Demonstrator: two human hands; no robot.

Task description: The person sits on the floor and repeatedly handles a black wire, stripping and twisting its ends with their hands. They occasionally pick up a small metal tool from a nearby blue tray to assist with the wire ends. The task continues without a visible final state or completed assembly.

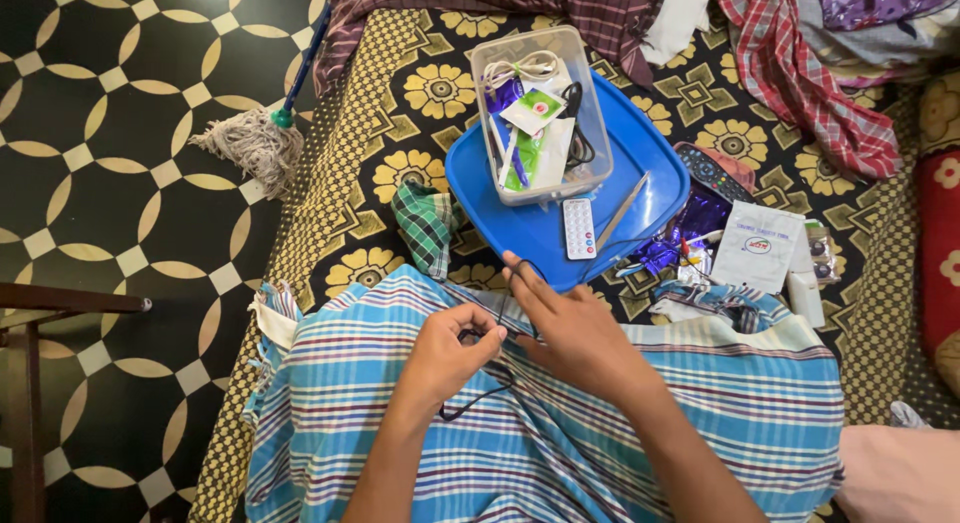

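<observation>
While both hands are working a thin black cord on the lap, these are the weak points:

Left hand (450,348): it is closing its fingertips on the black cord (478,395), just below the blue tray; a loose pinch would probably let the cord slide free.

Right hand (568,328): it is lying mostly flat with fingers stretched toward the tray's near edge, seemingly pressing the cord's upper loop; whether it is truly gripping I cannot tell.

Cord: it is trailing down the striped blue cloth (690,413) below the tray; its slack loop could likely snag on a finger or tangle.

Blue tray (650,148): it is sitting on the flowered bedspread (400,103), its near rim almost touching the right fingertips; a forward push might tip it.

Clear box (540,113): it is standing on the tray's far left part, packed with cables and packets; a jolt could spill them.

White blister strip (579,228) and slim metal tool (622,211): they are lying loose on the tray just right of the box and could slide off.
</observation>
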